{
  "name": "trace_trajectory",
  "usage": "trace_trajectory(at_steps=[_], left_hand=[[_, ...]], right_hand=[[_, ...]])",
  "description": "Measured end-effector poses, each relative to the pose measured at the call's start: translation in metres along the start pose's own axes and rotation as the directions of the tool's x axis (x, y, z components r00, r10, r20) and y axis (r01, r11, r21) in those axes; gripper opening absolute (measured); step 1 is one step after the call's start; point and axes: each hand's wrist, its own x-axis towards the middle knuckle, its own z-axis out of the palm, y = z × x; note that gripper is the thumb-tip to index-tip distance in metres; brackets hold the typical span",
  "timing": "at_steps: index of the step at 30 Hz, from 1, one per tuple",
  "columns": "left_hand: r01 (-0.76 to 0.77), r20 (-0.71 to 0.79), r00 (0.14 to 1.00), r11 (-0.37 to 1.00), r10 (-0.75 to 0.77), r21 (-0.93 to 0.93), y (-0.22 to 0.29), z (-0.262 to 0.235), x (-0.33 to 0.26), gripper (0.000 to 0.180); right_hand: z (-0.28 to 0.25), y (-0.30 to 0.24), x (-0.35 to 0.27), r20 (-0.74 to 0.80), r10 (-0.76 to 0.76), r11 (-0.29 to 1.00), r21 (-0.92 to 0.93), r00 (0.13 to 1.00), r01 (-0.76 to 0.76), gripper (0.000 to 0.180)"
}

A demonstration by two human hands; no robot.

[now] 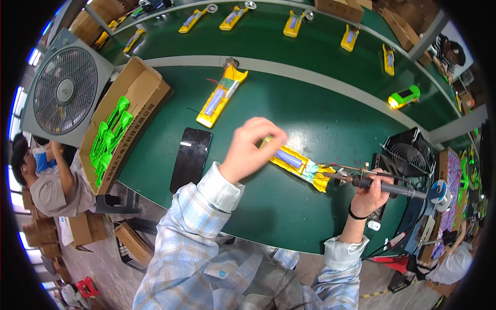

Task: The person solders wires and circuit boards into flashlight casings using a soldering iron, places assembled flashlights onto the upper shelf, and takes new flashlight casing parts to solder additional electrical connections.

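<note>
The yellow casing (283,165) I watch lies on the green surface (279,222), in front of the person and between the two hands. Its long axis runs slanting, from upper left to lower right. A purple battery (289,158) lies inside along this same axis, and the circuit board (310,171) sits toward the lower right end.

At the upper left end I see the left hand (253,147). Its fingers are bent and the thumb comes near the index finger, so the gap is narrow; I cannot tell if they pinch something or touch the casing. The right hand (371,196) has its fingers closed around a soldering iron (405,190), whose tip points to the left, at the board end.

Farther to the left, a black phone (191,157) lies flat, and above it another yellow casing (220,101) is slanting the other way. Beyond this stands a cardboard box (138,126) with green parts (107,138).
</note>
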Motion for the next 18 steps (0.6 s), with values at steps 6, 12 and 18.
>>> trace_trajectory(at_steps=[6,12,18], left_hand=[[-0.016,-0.158,0.987,0.991,0.037,0.131,-0.013,-0.034,0.007,0.019],[-0.252,0.418,0.899,0.936,0.132,0.246,-0.007,-0.026,-0.018,0.048],[-0.135,0.301,0.950,0.980,0.087,0.144,0.005,-0.051,-0.019,0.027]], right_hand=[[-0.001,-0.002,0.006,-0.043,0.044,0.992,0.120,0.998,-0.039,0.014],[0.005,0.000,0.000,-0.014,0.094,0.983,0.158,0.995,-0.091,0.013],[-0.013,0.003,0.005,-0.118,0.085,0.994,0.078,0.989,-0.077,0.021]])
